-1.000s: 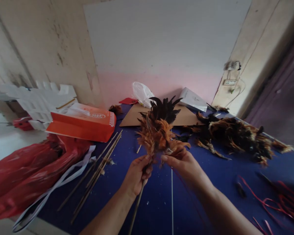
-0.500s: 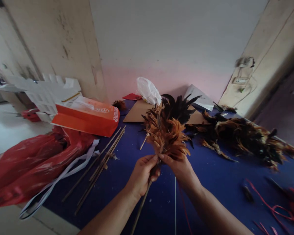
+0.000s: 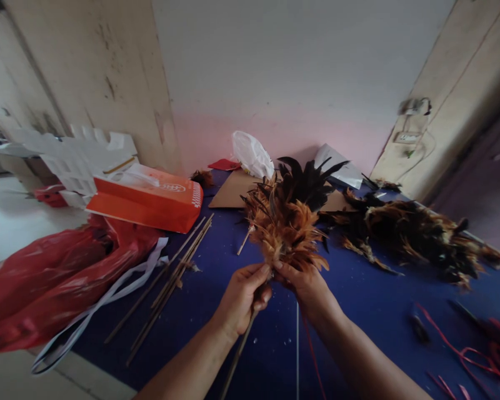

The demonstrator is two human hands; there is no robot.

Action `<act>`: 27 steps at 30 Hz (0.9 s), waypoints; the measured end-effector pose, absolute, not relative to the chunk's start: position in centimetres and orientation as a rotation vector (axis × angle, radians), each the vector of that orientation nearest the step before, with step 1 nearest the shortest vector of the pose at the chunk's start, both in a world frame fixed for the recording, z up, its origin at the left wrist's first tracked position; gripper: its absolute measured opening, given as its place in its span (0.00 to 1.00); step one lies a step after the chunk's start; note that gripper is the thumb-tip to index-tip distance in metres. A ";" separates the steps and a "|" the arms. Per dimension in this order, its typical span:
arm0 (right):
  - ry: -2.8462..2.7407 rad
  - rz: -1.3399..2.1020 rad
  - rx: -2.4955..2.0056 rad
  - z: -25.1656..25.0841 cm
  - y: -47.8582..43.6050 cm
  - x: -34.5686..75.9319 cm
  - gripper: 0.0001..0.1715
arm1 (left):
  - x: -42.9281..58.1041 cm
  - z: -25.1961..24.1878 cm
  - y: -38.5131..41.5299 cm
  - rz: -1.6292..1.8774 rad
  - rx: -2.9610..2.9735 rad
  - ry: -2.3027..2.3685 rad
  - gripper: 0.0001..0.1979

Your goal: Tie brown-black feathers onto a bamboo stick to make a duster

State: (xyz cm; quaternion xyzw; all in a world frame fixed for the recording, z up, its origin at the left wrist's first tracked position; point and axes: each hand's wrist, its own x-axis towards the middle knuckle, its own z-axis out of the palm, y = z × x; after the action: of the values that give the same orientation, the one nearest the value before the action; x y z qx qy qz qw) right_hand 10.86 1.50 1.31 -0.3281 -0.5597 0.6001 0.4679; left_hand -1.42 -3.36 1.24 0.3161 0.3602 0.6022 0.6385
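Note:
In the middle of the head view, a feather duster (image 3: 289, 228) with brown and black feathers points away from me. Its thin stick (image 3: 242, 344) slants down toward the bottom edge. My left hand (image 3: 246, 294) is closed round the stick just below the feathers, thumb on top. My right hand (image 3: 306, 286) pinches the base of the feathers beside the left thumb, its other fingers mostly hidden. A red string (image 3: 310, 344) hangs beneath my right hand; whether the fingers grip it is hidden.
Loose feathers (image 3: 416, 233) lie in a heap to the right on the blue table (image 3: 341, 300). Nearer are tangled red cord (image 3: 479, 355) and a small dark tool (image 3: 419, 328). Thin sticks (image 3: 179, 272), an orange bag (image 3: 158, 194) and a red plastic bag (image 3: 58, 278) lie left. Cardboard (image 3: 227, 191) lies behind.
My right hand has shifted slightly right, and the feathers have tilted a little the same way. The red string below it has moved slightly. My left hand keeps its hold.

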 end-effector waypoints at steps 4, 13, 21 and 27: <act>-1.325 1.511 -0.748 1.7 1.4 10.8 0.11 | -1.4 1.0 -3.3 1.354 0.740 0.819 0.12; -1.376 1.631 -0.772 1.4 1.5 11.0 0.13 | -1.7 0.6 -3.0 1.363 0.708 0.855 0.13; -1.929 1.295 -1.034 1.9 0.8 12.1 0.16 | -2.8 1.1 -2.8 1.511 0.794 0.931 0.13; -2.195 0.610 -0.920 5.4 -3.2 12.1 0.16 | -2.2 2.0 -3.2 1.572 1.111 1.169 0.12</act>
State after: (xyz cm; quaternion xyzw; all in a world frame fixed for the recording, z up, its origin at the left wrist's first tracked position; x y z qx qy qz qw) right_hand 12.08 -3.17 5.42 -0.3528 -0.8414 0.2340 0.3358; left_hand -2.18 -3.24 1.99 0.4452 0.4685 0.6303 0.4302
